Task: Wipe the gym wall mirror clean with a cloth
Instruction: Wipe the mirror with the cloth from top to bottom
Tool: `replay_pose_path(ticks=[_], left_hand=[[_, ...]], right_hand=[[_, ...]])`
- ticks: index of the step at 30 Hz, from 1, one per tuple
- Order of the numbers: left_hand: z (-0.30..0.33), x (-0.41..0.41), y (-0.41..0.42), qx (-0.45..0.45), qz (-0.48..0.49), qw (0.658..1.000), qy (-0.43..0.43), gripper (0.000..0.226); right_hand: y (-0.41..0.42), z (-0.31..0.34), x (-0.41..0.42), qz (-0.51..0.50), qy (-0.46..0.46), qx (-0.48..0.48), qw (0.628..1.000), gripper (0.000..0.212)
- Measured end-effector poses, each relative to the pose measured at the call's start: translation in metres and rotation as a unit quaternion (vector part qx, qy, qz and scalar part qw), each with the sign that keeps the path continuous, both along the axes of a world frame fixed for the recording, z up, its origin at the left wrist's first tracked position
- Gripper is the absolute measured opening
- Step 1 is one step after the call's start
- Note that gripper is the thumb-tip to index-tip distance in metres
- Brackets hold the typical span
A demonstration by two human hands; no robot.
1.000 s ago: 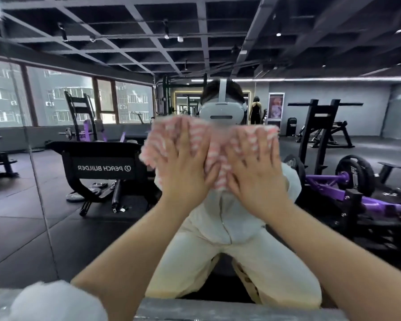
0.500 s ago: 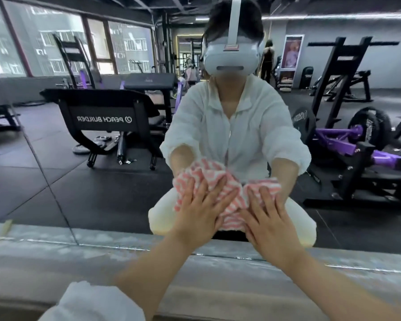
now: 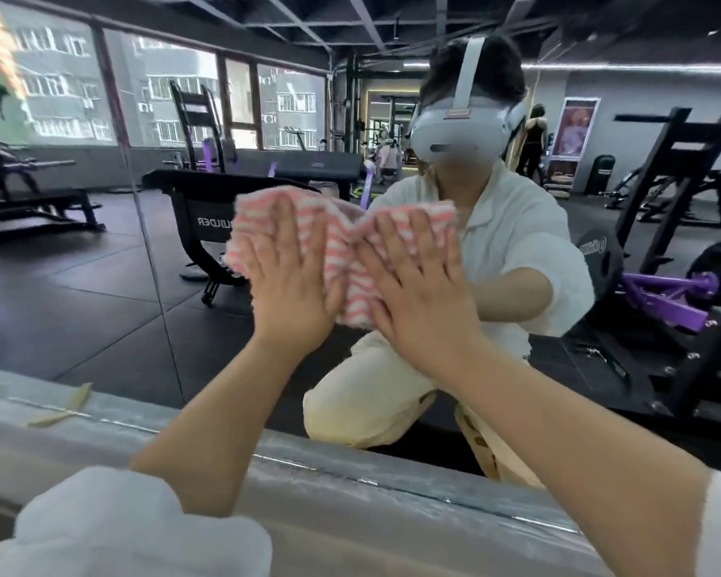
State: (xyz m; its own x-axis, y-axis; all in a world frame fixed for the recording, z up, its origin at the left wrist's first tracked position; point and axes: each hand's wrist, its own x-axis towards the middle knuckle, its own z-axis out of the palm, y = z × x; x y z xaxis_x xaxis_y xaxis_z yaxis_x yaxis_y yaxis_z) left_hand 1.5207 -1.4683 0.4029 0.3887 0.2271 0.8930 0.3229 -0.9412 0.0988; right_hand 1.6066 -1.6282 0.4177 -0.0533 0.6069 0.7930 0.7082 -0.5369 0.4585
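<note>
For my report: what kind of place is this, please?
Most likely a gym. The wall mirror reflects a weight bench, a purple plate-loaded machine and black rubber flooring.

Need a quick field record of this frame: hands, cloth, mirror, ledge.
left hand: flat, fingers spread, pressing cloth
right hand: flat, fingers spread, pressing cloth
cloth: pink-and-white striped, bunched, held against mirror by both palms
mirror: vertical panel seam left of the hands
ledge: grey, below mirror, a pale scrap lying at its left
</note>
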Motion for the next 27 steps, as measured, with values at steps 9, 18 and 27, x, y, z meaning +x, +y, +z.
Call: replay_pose_path(ticks=[9, 18, 27], left_hand=[[-0.017, -0.025, 0.030, -0.169, 0.012, 0.982, -0.087, 0.068], [-0.059, -0.034, 0.026, -0.246, 0.006, 0.965, -0.087, 0.067], [-0.138, -0.042, 0.037, -0.321, 0.020, 0.944, -0.069, 0.078]], right_hand=[[0.011, -0.015, -0.022, 0.105, 0.051, 0.056, 0.992, 0.054], [-0.087, -0.249, -0.001, 0.062, 0.133, -0.399, 0.905, 0.054], [-0.084, -0.240, 0.014, 0.151, 0.222, -0.439, 0.858, 0.061]])
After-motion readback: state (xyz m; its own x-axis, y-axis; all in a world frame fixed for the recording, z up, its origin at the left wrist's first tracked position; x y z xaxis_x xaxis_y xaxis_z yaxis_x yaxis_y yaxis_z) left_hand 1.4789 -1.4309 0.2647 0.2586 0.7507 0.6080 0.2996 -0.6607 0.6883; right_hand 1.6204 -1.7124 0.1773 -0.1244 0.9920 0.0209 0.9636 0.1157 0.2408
